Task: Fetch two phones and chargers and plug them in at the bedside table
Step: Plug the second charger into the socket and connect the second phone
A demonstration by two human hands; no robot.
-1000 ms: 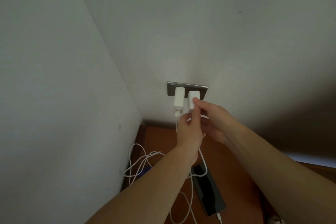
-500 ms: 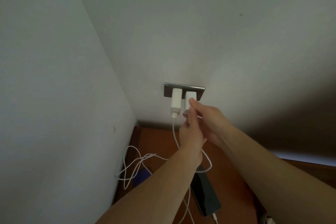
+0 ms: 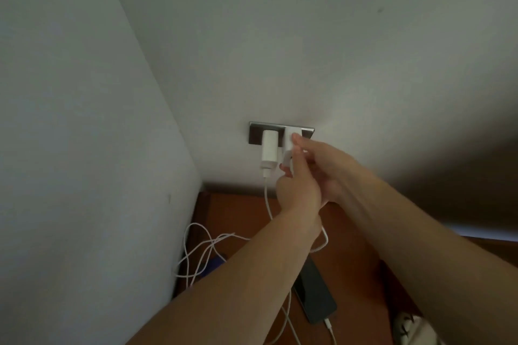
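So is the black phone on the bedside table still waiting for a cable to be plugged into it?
No, the black phone lying on the bedside table already has a white cable plugged into its near end.

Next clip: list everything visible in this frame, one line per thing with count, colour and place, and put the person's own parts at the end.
socket plate: 1, dark metallic, on the back wall above the table.
left charger: 1, white, plugged into the plate's left side, cable hanging from it.
right charger: 1, white, at the plate's right side, partly covered by fingers.
cables: white, count unclear, looped by the left wall and trailing across the table.
black phone: 1, lying flat on the table, a cable in its near end.
blue object: 1, under the cable loops, mostly hidden.
bedside table: 1, reddish-brown wood, in the corner.
pale object: 1, bottom right edge, unclear.
left hand: below the right charger.
right hand: fingertips on the right charger.
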